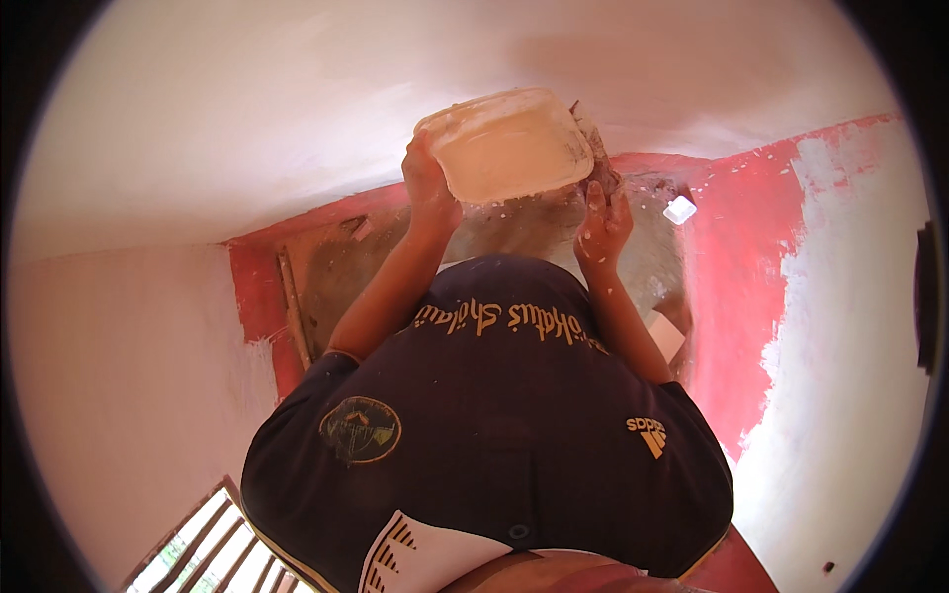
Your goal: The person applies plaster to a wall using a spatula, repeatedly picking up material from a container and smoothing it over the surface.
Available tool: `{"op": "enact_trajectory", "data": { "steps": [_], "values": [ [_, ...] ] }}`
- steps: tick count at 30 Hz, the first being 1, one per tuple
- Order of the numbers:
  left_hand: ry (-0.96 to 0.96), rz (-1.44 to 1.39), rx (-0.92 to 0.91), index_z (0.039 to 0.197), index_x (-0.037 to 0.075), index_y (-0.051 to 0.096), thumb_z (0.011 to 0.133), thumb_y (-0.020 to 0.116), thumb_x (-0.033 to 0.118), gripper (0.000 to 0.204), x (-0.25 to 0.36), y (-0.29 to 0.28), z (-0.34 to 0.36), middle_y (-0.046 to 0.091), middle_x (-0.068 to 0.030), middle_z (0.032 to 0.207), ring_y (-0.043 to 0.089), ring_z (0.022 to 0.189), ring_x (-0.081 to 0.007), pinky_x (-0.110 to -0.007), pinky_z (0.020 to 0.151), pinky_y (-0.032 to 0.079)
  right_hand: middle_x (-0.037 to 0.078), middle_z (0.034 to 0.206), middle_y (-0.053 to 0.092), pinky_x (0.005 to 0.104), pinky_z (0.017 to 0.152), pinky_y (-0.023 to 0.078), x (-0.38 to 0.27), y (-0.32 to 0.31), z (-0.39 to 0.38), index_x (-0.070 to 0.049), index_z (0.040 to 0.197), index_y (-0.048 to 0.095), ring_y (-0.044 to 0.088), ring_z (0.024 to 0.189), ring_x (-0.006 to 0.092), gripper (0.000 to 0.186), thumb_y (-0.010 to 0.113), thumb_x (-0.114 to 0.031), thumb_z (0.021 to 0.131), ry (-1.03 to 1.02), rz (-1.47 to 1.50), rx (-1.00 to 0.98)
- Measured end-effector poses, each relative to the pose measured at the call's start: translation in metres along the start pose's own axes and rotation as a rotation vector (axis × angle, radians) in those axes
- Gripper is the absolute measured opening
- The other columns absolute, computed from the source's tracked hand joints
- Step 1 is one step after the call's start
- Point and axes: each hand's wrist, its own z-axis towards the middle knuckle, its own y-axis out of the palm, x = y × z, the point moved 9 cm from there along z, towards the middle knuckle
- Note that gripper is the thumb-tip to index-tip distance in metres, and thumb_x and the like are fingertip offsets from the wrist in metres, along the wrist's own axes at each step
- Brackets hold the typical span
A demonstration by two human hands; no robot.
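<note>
Out in front of me is a rounded rectangular plastic tub point(514, 148), with a smooth pale layer inside that looks like paint and smears along its rim. My left hand point(431, 183) is closed on the tub's left end. At the opposite end, my right hand point(605, 225) has whitish spots on its fingers and grips a dark, crumpled, paint-stained piece point(597, 148) that looks like a rag. This piece lies against the tub's right side. Part of my right hand's grip is hidden.
A white wall point(297, 128) rises close ahead above a red band. The right wall has red paint point(736, 287) partly covered with white. A small white object point(680, 210) lies on the spattered floor point(361, 262). A stick point(293, 301) leans at left; a barred window point(213, 544) is lower left.
</note>
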Motion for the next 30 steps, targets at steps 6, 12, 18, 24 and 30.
{"op": "enact_trajectory", "data": {
  "steps": [6,12,18,24,30],
  "values": [
    [-0.392,-0.374,0.159,0.118,0.002,0.058,0.100,0.032,0.032,0.044,-0.010,-0.004,-0.005,0.063,-0.0090,0.110,0.062,0.099,-0.0213,-0.035,0.088,0.051,0.014,0.111,0.069,0.0305,0.088,0.048,-0.008,-0.005,-0.002,0.006,0.121,0.061,0.064,0.100,0.0191,0.028,0.054,-0.006,0.096,-0.242,-0.313,-0.058],
    [-0.428,-0.340,0.135,0.118,0.002,0.058,0.099,0.033,0.033,0.044,-0.001,-0.004,-0.003,0.064,-0.0101,0.109,0.062,0.102,-0.0234,-0.037,0.086,0.052,0.015,0.111,0.069,0.0315,0.087,0.049,-0.015,-0.007,0.000,0.004,0.121,0.061,0.065,0.100,0.0218,0.028,0.055,-0.006,0.096,-0.134,-0.159,-0.061],
    [-0.566,-0.314,0.135,0.120,0.003,0.057,0.097,0.036,0.034,0.044,-0.014,-0.014,-0.008,0.062,-0.0099,0.113,0.061,0.104,-0.0239,-0.039,0.087,0.052,0.016,0.114,0.068,0.0318,0.089,0.049,-0.015,-0.009,-0.007,0.003,0.120,0.063,0.065,0.102,0.0228,0.028,0.055,-0.006,0.095,-0.121,-0.243,-0.126],
    [-0.633,-0.553,0.222,0.123,0.004,0.055,0.097,0.036,0.034,0.044,-0.002,-0.022,-0.023,0.061,-0.0090,0.116,0.059,0.106,-0.0237,-0.037,0.093,0.048,0.017,0.115,0.068,0.0349,0.091,0.049,-0.034,-0.023,-0.019,0.004,0.120,0.063,0.065,0.105,0.0255,0.028,0.054,-0.004,0.095,-0.160,-0.256,0.024],
    [-0.371,-0.442,-0.075,0.124,0.002,0.052,0.098,0.051,0.032,0.040,0.022,-0.021,-0.016,0.060,-0.0060,0.111,0.061,0.102,-0.0176,-0.033,0.085,0.054,0.018,0.115,0.068,0.0384,0.094,0.049,-0.067,-0.022,-0.021,-0.001,0.118,0.066,0.066,0.108,0.0326,0.030,0.051,0.000,0.091,-0.283,-0.154,-0.031]
  ]
}}
